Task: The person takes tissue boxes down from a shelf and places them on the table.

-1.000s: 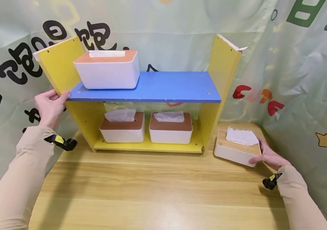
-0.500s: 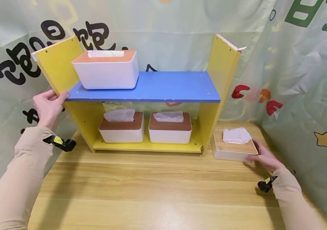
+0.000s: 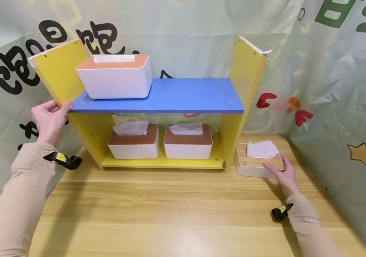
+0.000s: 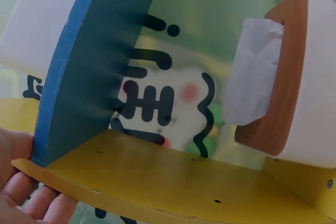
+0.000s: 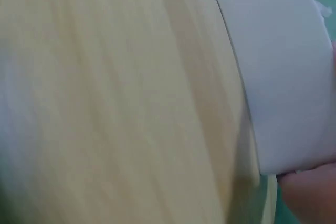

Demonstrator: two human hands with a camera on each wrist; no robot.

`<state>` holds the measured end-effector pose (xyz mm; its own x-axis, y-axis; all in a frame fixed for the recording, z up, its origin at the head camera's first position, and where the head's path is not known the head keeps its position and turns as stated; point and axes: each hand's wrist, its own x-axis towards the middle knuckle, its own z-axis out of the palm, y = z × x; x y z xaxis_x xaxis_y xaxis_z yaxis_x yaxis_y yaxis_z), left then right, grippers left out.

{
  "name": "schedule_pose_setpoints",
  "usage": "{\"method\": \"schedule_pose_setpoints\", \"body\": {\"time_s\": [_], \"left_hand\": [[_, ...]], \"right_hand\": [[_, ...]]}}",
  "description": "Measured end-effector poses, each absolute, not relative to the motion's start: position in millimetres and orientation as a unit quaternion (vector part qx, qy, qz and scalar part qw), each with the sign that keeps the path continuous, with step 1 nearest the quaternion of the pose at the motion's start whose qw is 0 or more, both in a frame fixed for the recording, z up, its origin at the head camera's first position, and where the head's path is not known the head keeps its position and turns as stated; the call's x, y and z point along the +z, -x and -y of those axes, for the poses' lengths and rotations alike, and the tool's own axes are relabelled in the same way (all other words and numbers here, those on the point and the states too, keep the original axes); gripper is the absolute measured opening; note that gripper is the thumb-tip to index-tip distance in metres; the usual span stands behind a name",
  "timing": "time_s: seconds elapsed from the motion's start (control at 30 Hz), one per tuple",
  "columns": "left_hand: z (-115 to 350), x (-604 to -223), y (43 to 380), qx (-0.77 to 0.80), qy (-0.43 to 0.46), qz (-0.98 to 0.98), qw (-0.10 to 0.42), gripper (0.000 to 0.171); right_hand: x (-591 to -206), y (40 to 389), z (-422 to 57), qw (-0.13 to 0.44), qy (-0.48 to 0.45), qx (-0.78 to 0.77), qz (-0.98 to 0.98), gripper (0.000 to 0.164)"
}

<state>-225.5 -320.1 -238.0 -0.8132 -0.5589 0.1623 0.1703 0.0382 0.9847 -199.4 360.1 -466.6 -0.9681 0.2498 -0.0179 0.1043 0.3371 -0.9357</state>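
My left hand (image 3: pixel 49 116) grips the left side panel of a yellow and blue shelf (image 3: pixel 199 94). Its thumb lies at the blue board's front corner, and the fingers (image 4: pixel 39 203) wrap the yellow panel's edge in the left wrist view. My right hand (image 3: pixel 284 175) holds the right front corner of a low white tissue box (image 3: pixel 253 171) with a light wood lid, which sits on the table beside the shelf. Its thumb lies over the lid's front edge. In the right wrist view the box's white side (image 5: pixel 283 77) shows, with only part of the hand in sight.
A larger tissue box (image 3: pixel 115 84) stands on the blue board's left half. Two brown-lidded boxes, a left one (image 3: pixel 134 151) and a right one (image 3: pixel 187 151), stand on the yellow lower board. A printed curtain (image 3: pixel 337 107) hangs behind and around the wooden table (image 3: pixel 157 210).
The low tissue box has slid left, closer to the shelf, and turned straighter. My right hand came left with it, and its thumb moved up onto the lid. The left hand keeps its grip.
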Motion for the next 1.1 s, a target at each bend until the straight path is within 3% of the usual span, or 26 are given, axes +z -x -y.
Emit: {"method": "schedule_pose_setpoints", "body": {"time_s": [0.73, 1.1], "left_hand": [[321, -240, 225, -0.678, -0.147, 0.662, 0.283, 0.045], [320, -240, 225, -0.673, -0.155, 0.669, 0.277, 0.048]], "right_hand": [[-467, 217, -353, 0.083, 0.180, 0.591, 0.782, 0.089], [-466, 221, -345, 0.133, 0.216, 0.591, 0.766, 0.073]]}}
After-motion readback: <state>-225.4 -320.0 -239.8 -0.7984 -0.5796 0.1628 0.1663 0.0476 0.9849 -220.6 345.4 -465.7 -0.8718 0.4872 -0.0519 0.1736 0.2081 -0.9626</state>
